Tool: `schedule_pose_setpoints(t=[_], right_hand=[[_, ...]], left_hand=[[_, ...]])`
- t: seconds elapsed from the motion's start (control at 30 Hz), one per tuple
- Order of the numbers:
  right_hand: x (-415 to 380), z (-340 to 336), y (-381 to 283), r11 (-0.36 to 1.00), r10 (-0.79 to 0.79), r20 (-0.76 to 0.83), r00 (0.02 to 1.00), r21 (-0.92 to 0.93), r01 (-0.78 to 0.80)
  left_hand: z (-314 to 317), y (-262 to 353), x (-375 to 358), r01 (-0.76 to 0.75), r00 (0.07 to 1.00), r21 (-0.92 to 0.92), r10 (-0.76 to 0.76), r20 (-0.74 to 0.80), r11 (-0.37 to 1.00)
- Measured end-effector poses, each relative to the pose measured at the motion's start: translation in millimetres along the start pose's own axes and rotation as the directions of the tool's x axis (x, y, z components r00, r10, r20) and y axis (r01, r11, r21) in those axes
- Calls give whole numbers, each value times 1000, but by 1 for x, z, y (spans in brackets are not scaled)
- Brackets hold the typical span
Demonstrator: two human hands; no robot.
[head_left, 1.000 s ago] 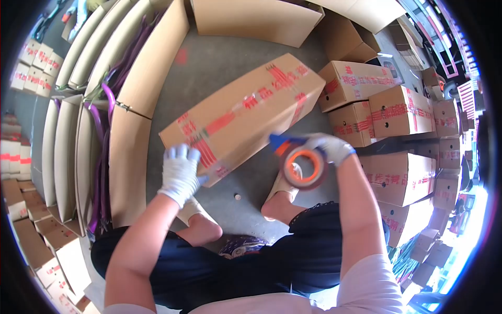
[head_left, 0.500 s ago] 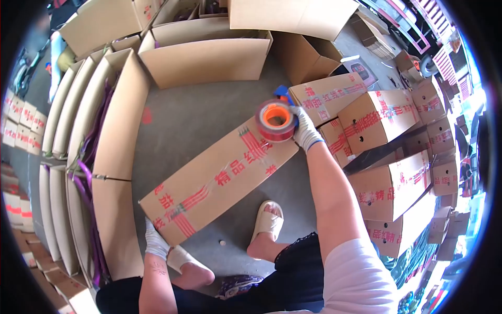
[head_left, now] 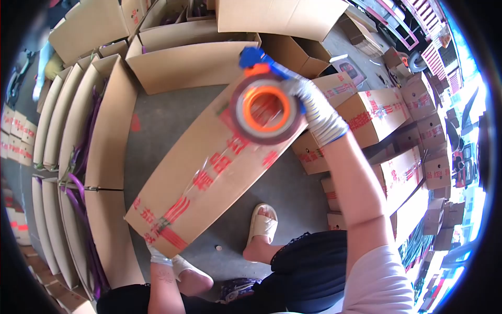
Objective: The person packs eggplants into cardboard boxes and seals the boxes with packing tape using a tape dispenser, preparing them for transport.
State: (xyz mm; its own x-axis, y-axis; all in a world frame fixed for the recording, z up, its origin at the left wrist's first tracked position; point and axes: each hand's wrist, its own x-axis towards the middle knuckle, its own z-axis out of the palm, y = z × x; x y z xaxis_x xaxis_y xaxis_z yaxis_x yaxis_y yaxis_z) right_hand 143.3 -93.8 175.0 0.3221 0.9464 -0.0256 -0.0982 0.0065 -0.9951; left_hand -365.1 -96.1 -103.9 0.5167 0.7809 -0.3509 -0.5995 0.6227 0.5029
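A long cardboard box with red printing and shiny tape slants across the middle of the view, its far end raised towards me. My right hand, in a white knit glove, is closed on the handle of a tape dispenser. The tape dispenser is blue and orange with a large roll of tape, and it overlaps the box's far end. At the near left end, my gloved left hand grips the box by its lower corner, fingers mostly hidden beneath it.
Open cartons holding long purple produce stand in a row at left. Another open carton lies across the back. Printed boxes are piled at right. My sandalled foot rests on the grey floor.
My right hand and the tape dispenser have come up closer to the camera and slightly left. The box has shifted left and its far end appears higher; my left hand stays at its near corner.
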Motion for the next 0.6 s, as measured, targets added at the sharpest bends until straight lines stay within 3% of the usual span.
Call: schedule_pose_setpoints(t=[0.07, 0.13, 0.17, 0.2, 0.23, 0.27, 0.3, 0.33, 0.37, 0.4, 0.43, 0.5, 0.53, 0.6], right_hand=[[9, -45, -31, 985, -130, -64, 990, -126, 121], [24, -102, -54, 990, -127, -198, 972, -91, 111], [27, -122, -61, 998, -35, -268, 963, 43, 48], [21, -131, -66, 1000, -23, -333, 943, -5, 23], [16, -139, -67, 999, -14, -398, 917, -51, -6], [5, -137, -61, 998, -10, -405, 914, -54, -13], [-13, -131, -46, 990, -138, -345, 928, -40, 132], [-33, -141, -18, 978, -121, -292, 949, 129, 165], [-70, -87, -28, 971, -237, -275, 932, -83, 222], [-96, -95, -6, 994, -104, -205, 973, -45, 97], [-120, -65, 2, 986, -161, -240, 957, -71, 148], [-157, -24, 0, 995, -49, -191, 980, -96, 31], [-170, -16, 23, 995, 3, -181, 983, 97, 15], [-193, -14, 66, 937, 173, -144, 974, 328, -118]], left_hand=[[44, -3, 19, -5, 996, -49, 9, 86, 999], [105, 0, 40, 105, 994, -93, -103, 28, 990], [158, 0, 46, 54, 998, 49, -55, 16, 997], [193, -3, 58, 3, 997, 162, -15, 71, 987], [221, -2, 69, 114, 993, 226, -121, 17, 967], [217, -14, 103, 234, 971, 97, -228, -68, 968], [233, -15, 125, 217, 972, 190, -193, -136, 958], [247, -17, 144, 49, 997, 348, -22, -80, 936], [243, -23, 178, -146, 977, 522, 205, -57, 841], [244, -22, 202, -146, 964, 647, 255, -78, 749], [242, -22, 220, -128, 948, 759, 303, -95, 638], [238, -25, 238, -177, 981, 755, 173, 86, 632], [242, -24, 256, -155, 982, 854, 174, 78, 496], [290, -28, 256, -316, 948, 865, 86, 308, 389]])
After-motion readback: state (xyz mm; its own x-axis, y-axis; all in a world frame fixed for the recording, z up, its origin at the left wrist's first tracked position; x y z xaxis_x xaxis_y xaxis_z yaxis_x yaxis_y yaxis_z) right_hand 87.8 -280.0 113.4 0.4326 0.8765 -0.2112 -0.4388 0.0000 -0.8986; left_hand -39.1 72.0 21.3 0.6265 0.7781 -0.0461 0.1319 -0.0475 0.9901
